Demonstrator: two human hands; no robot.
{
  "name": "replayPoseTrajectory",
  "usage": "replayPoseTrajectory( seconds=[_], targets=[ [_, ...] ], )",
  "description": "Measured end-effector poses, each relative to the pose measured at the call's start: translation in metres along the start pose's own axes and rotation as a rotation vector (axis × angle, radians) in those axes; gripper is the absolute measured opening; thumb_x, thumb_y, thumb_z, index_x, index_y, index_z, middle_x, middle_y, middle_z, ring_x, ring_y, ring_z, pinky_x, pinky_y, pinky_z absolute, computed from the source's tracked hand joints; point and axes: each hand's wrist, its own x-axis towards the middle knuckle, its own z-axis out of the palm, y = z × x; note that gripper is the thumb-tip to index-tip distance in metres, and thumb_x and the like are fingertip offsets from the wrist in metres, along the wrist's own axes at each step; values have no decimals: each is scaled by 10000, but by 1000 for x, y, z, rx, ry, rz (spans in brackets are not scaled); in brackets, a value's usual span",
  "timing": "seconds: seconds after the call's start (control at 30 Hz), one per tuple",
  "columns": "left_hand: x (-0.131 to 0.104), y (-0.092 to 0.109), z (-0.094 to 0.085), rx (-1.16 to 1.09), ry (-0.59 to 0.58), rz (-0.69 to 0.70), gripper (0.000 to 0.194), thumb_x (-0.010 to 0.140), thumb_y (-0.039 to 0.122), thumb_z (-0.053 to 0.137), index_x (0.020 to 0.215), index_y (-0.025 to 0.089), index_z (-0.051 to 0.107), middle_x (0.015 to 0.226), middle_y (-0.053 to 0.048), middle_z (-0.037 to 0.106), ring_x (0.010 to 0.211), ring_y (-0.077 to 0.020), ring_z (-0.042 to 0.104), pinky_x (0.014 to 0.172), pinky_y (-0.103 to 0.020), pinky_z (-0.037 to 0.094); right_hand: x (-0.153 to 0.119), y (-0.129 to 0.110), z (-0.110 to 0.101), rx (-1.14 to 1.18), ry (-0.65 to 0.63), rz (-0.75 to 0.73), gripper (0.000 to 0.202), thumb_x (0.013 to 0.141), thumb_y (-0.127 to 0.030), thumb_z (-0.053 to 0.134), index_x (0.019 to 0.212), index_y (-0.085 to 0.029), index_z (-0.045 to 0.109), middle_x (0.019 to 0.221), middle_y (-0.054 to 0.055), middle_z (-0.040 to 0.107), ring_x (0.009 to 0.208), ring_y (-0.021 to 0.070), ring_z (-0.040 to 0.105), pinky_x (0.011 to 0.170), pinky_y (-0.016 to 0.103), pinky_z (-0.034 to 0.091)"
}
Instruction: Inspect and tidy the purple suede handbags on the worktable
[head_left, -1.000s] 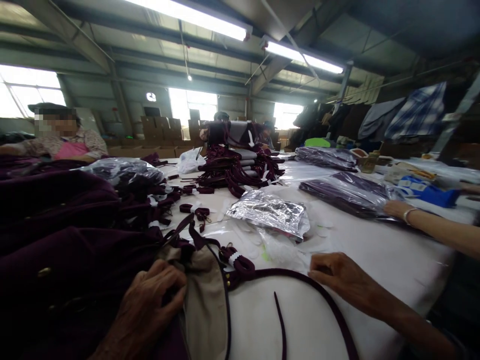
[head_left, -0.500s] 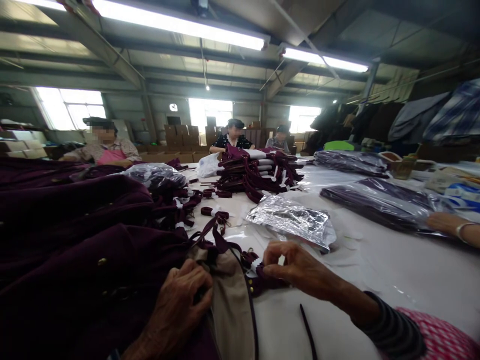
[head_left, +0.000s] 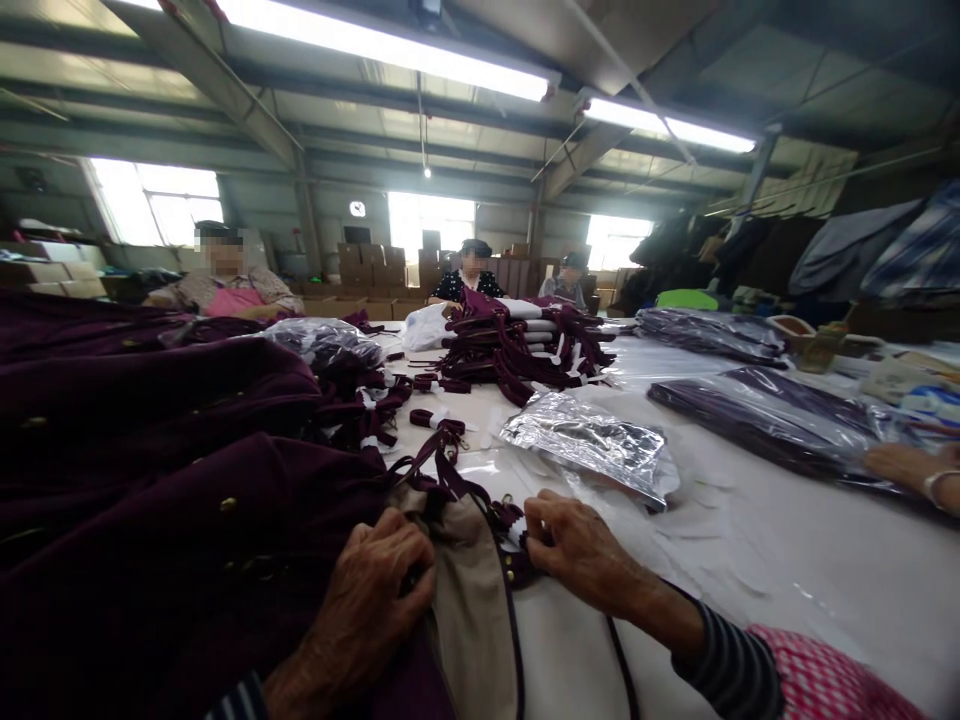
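A maroon bag [head_left: 277, 530] lies in front of me on the left, its beige lining [head_left: 469, 580] turned outward along the opening. My left hand [head_left: 375, 595] is closed on the bag's edge where the lining starts. Beside the bag is a folded maroon strap [head_left: 517, 560] with a white wrap around it and brass studs. My right hand [head_left: 577, 550] has its fingers curled and pressed against this strap at the wrap; the fingertips are partly hidden. A thin dark cord [head_left: 621, 660] lies on the table below my right forearm.
More wrapped straps [head_left: 439, 422] lie farther in. A clear plastic bag [head_left: 592, 440] sits mid-table, before a pile of maroon bags [head_left: 525, 345]. A co-worker's hand [head_left: 911, 470] touches a plastic-packed bag [head_left: 772, 415] at right. Several people sit across the table.
My right hand has come down closer to the strap and its fingers have curled in against it. My left hand stays on the bag's edge. The view has shifted slightly.
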Motion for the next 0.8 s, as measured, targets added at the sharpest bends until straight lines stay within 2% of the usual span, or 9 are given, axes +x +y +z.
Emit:
replayPoseTrajectory(
  seconds=[0.1,0.23,0.33,0.43,0.5,0.6,0.7,0.8],
  targets=[
    [0,0,-1,-4,-10,-1,129,898,219,541,785,214,603,855,-16,674,890,-217,572,782,-388,326,-12,0,-15,12,54,-4,204,708,-83,547,674,-209,391,744,-13,519,692,149,479,643,289,301],
    [0,-2,0,-11,8,4,122,888,208,544,782,213,603,857,-11,668,885,-210,568,791,-385,322,-61,10,-42,108,112,-12,210,787,-145,531,670,-220,373,832,20,596,742,175,547,668,293,380],
    [0,-3,1,-20,18,20,117,882,215,548,784,216,612,852,-10,668,885,-210,567,779,-376,317,-107,17,-48,176,-3,-24,239,823,-197,552,667,-220,372,923,47,628,789,192,598,692,297,436],
    [0,-2,1,-25,31,22,128,885,234,545,782,215,620,853,-4,659,876,-204,570,781,-373,311,-138,18,-43,264,-178,15,261,860,-237,567,674,-218,385,896,41,629,791,192,612,702,289,458],
    [1,-2,0,-23,35,25,131,885,242,540,788,216,626,870,-3,657,877,-202,571,788,-374,309,-142,17,-41,296,-212,56,254,896,-276,570,690,-219,432,838,23,616,771,185,596,699,283,450],
    [1,-2,-1,-13,18,27,139,891,260,535,799,219,631,886,-5,660,885,-204,571,786,-373,308,-127,23,-46,217,-129,121,245,934,-351,581,737,-221,513,762,-2,589,736,175,551,670,282,408],
    [0,-3,-1,-10,15,24,140,898,262,534,808,222,633,899,-1,660,878,-199,572,793,-372,310,-105,38,-57,65,-47,119,272,943,-329,578,716,-209,487,703,-18,554,692,160,517,648,285,363],
    [0,-4,0,-18,12,23,138,903,260,539,810,223,633,894,6,655,874,-192,575,802,-372,309,-94,51,-65,-20,-45,86,287,956,-303,558,707,-207,452,690,-24,542,675,151,511,643,287,347]
  ],
)
